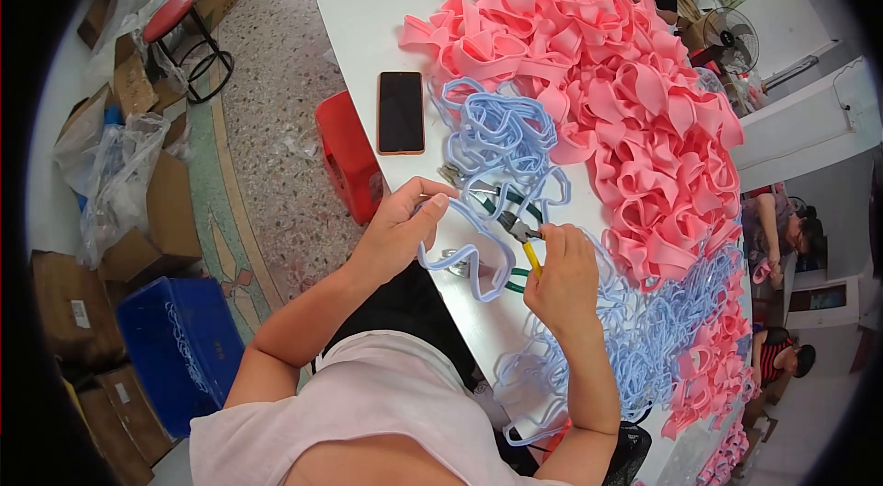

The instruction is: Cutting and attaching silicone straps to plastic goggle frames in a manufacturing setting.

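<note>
My left hand [402, 227] is closed in a pinch on a light blue cord loop [498, 258], which hangs in bends between my two hands. In my right hand [565, 280] is a pair of pliers [521, 229] with a yellow grip, its metal jaws pointing up and left close to the loop. Whether the jaws touch the cord cannot be made out. Just beyond the hands, green-handled tools [504, 198] lie partly under the cords. A tangled heap of light blue cord loops [501, 132] rests behind them on the white table [354, 3].
Pink fabric loops [635, 109] form a large pile along the right. More blue cords [658, 339] spread at my right. A phone [401, 114] lies near the left edge, beside a red stool [348, 155]. A blue bin [179, 348] stands lower left. Other people sit around the table.
</note>
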Demonstrator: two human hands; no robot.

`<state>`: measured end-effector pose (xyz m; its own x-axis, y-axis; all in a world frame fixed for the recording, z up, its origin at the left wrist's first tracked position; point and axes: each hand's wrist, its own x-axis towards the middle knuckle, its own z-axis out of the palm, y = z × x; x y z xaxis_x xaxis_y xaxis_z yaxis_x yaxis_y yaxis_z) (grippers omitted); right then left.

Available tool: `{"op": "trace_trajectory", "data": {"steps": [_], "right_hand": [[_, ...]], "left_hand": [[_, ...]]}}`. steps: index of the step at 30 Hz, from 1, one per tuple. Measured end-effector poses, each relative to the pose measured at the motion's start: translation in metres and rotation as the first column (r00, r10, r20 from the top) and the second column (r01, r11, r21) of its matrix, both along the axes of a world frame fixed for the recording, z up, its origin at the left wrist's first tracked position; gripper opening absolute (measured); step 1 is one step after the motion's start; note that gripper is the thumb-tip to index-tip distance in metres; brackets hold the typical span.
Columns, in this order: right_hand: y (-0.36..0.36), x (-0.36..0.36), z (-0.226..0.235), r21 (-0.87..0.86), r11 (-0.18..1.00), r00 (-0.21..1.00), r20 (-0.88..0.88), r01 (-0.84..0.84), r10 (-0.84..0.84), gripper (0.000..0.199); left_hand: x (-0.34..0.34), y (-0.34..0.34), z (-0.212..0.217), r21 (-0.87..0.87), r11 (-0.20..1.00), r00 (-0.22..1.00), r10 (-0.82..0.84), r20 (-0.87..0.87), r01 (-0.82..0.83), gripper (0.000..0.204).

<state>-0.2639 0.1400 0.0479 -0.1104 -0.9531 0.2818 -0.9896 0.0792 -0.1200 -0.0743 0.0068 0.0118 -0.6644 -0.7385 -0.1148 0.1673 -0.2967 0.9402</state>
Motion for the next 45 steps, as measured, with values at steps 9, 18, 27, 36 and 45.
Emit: {"op": "trace_trajectory", "data": {"steps": [9, 18, 27, 36, 45], "right_hand": [[0.001, 0.009, -0.005, 0.09, 0.995, 0.999, 0.011, -0.04, 0.039, 0.053], [-0.001, 0.012, -0.006, 0.072, 0.995, 0.996, 0.055, -0.076, 0.072, 0.048], [-0.013, 0.027, -0.019, 0.091, 0.987, 0.989, 0.083, -0.131, 0.123, 0.035], [-0.047, 0.072, -0.06, 0.144, 0.927, 0.929, 0.19, -0.346, 0.317, 0.028], [-0.077, 0.061, -0.044, 0.25, 0.906, 0.635, 0.772, -0.341, 0.026, 0.028]], "left_hand": [[0.002, 0.007, 0.004, 0.12, 0.99, 0.992, -0.059, -0.108, 0.072, 0.026], [0.002, 0.012, 0.003, 0.097, 0.995, 0.993, -0.02, -0.117, 0.032, 0.023], [0.023, 0.012, -0.006, 0.137, 0.99, 0.991, 0.042, -0.129, -0.024, 0.019], [0.092, 0.013, -0.035, 0.286, 0.931, 0.965, 0.254, -0.067, -0.226, 0.02], [0.127, 0.003, -0.048, 0.497, 0.813, 0.921, 0.384, -0.066, -0.303, 0.019]]}}
